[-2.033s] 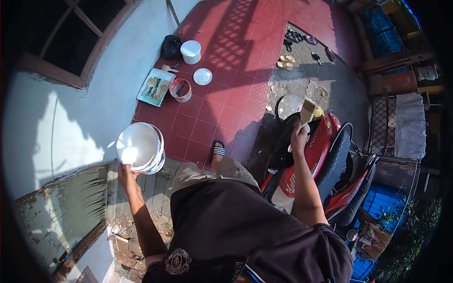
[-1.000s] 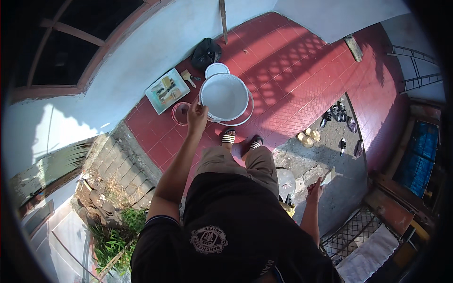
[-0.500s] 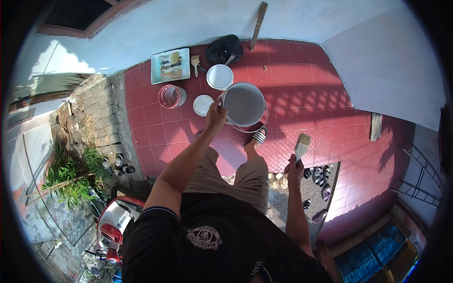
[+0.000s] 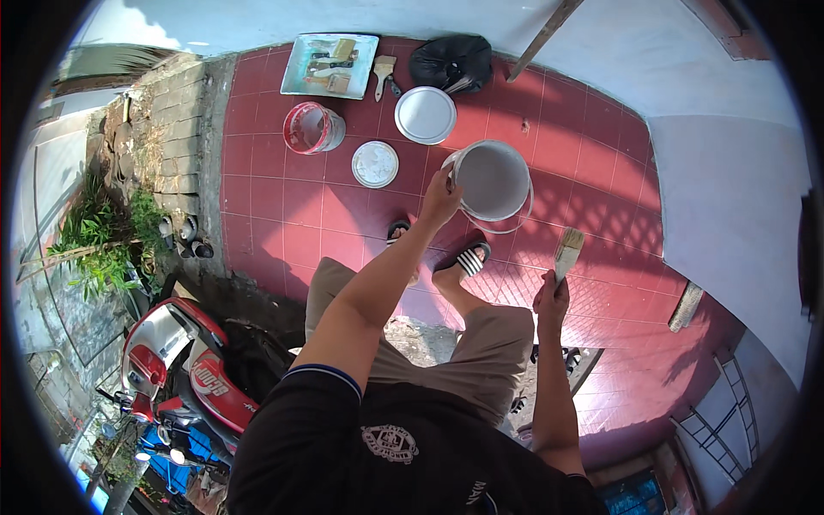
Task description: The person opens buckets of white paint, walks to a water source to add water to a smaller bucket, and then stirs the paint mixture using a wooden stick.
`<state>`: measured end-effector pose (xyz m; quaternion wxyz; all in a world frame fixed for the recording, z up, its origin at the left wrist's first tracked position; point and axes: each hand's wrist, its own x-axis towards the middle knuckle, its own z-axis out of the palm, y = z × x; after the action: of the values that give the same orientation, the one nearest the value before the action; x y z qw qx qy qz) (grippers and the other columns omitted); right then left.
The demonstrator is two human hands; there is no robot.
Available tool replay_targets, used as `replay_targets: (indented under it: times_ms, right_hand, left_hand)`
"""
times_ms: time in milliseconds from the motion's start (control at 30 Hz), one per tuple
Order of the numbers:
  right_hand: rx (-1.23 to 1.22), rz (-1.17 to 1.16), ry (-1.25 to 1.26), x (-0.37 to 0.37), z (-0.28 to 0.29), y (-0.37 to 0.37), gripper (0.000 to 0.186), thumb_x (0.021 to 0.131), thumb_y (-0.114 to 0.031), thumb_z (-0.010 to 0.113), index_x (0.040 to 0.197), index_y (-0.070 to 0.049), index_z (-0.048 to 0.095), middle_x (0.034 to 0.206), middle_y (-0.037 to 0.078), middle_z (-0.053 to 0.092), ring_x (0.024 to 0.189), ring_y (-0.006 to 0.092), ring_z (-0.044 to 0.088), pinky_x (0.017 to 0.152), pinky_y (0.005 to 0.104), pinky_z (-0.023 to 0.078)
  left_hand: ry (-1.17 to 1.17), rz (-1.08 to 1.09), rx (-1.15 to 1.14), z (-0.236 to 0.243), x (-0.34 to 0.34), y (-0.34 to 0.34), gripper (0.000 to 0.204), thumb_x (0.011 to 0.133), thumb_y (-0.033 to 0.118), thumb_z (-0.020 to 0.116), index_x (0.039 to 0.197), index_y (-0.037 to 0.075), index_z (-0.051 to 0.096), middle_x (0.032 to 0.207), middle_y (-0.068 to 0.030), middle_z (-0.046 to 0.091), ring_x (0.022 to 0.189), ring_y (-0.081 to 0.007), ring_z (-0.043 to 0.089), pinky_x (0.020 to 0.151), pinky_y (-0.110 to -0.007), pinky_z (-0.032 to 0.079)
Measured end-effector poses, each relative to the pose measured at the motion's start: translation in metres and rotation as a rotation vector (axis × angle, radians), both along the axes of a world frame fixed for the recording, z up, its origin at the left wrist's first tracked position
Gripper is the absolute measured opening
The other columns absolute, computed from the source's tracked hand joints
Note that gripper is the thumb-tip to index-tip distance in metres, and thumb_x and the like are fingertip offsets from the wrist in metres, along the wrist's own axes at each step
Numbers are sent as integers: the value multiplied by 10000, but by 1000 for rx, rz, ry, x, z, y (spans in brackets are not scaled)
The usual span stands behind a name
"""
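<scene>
My left hand (image 4: 441, 197) grips the near-left rim of a white bucket (image 4: 491, 180), whose inside looks pale grey; I cannot tell how full it is. The bucket's thin wire handle hangs down along its right side. In my right hand (image 4: 551, 296), over to the right, a flat paintbrush (image 4: 568, 245) is held by its handle with the bristles pointing up and away. A round white lid (image 4: 425, 114) lies beyond the bucket, and a smaller paint-smeared lid (image 4: 375, 164) lies left of it.
On the red tiled floor (image 4: 283, 184) stand a red-rimmed pail (image 4: 314, 129), a paint tray (image 4: 293, 77) with several brushes, a loose brush (image 4: 384, 77) and a black bag (image 4: 451, 62). A wooden stick (image 4: 545, 39) leans on the wall. A motorcycle (image 4: 184, 365) is at lower left.
My view has turned and shifted. The bucket, still in my left hand, has moved right and away from the white lid. The brush stays in my right hand. Both sandalled feet now show.
</scene>
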<state>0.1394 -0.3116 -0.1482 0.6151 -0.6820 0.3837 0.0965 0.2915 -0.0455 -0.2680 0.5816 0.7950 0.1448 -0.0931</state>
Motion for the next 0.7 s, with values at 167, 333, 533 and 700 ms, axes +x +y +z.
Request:
replay_targets:
  times_ms: [167,333,533,700]
  right_hand:
    - [8,29,-76,42,-73,6,152,988,-214,594,975,-75,535,568,-67,374,424,16,329,371,232,252]
    - [-42,74,-155,94,-131,17,155,978,-195,592,962,-67,509,612,-44,404,462,26,365,400,235,287]
    - [-138,159,-273,154,-202,25,177,995,-241,576,991,-67,546,634,-47,426,537,19,373,457,236,314]
    - [-22,233,-439,195,-246,46,293,1028,-322,516,988,-39,583,591,-41,441,461,31,382,401,232,307]
  left_hand:
    - [11,10,-14,-62,18,-9,610,820,144,633,1393,4,476,1064,-157,580,893,-266,610,823,-365,503]
    - [10,-15,-12,-128,33,-18,611,821,158,628,1393,8,476,1125,-172,578,949,-272,600,872,-380,490]
    - [-49,-108,-74,-201,70,-23,620,816,172,612,1394,-4,471,1138,-174,574,949,-265,588,876,-371,484]
    - [-156,-140,-77,-262,91,-13,606,813,162,617,1388,19,491,1124,-162,576,936,-259,583,871,-367,485]
